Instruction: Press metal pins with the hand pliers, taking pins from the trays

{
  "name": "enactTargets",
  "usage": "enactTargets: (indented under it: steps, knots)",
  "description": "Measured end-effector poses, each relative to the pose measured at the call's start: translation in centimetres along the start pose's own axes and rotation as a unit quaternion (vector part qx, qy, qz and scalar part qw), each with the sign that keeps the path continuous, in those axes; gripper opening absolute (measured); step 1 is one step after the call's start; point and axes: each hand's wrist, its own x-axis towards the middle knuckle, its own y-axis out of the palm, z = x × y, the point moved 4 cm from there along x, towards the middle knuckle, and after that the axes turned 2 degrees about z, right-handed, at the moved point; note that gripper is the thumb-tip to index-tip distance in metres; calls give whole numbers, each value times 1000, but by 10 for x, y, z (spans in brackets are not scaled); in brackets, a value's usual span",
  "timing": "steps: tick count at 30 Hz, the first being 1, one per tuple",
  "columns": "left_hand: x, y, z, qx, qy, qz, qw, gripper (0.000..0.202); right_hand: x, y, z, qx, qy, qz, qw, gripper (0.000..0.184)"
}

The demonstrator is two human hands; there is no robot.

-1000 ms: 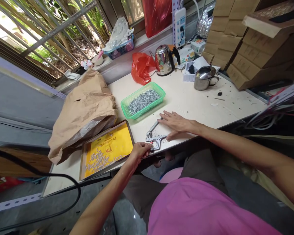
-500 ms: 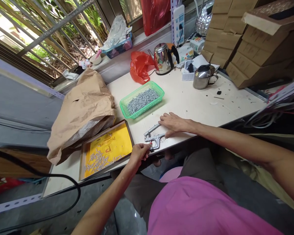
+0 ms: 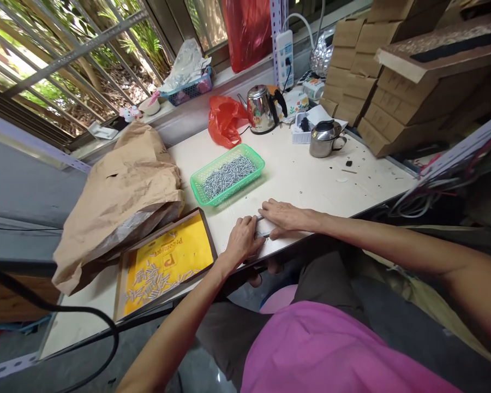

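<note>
The left hand (image 3: 242, 243) has moved off the end of the spring pliers (image 3: 262, 234) and now sits over them beside the right hand (image 3: 284, 215). The tool lies at the near edge of the bench (image 3: 306, 174), nearly hidden; I see only a metal sliver between the hands. Left fingers (image 3: 251, 226) curl down over it. Right fingers (image 3: 270, 207) are spread, lying across its far side. I cannot tell whether the handles are pressed together, since both hands cover them. Keeping both hands close and low looks steady for holding the tool against the bench. Farther off stands a green plastic basket (image 3: 251, 154) of silver pins (image 3: 228, 176). To the near left, more pins (image 3: 151, 281) lie on a yellow card tray (image 3: 167, 267).
</note>
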Motion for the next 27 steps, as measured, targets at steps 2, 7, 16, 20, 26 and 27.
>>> enactTargets:
  steps: [2, 7, 16, 20, 26, 27]
  knots:
    - [2, -1, -1, 23, 4, 6, 1000, 50, 0, 0, -1, -9, 15, 0, 1000, 47]
    - [4, 0, -5, 27, -7, -7, 1000, 26, 7, 2, 0, -27, 10, 5, 1000, 22]
    - [11, -4, -2, 6, -43, -16, 999, 17, 11, 8, -7, -12, 16, -37, 999, 19]
    - [-2, 3, -8, 2, -50, -78, 996, 34, 13, 4, -18, 2, -24, -47, 999, 38]
    - [-27, 34, -48, -55, 42, -139, 988, 39, 29, 2, -40, -7, 2, -69, 998, 19]
    - [-28, 38, -53, -71, 45, -139, 987, 38, 33, 1, -42, -21, 7, -72, 997, 16]
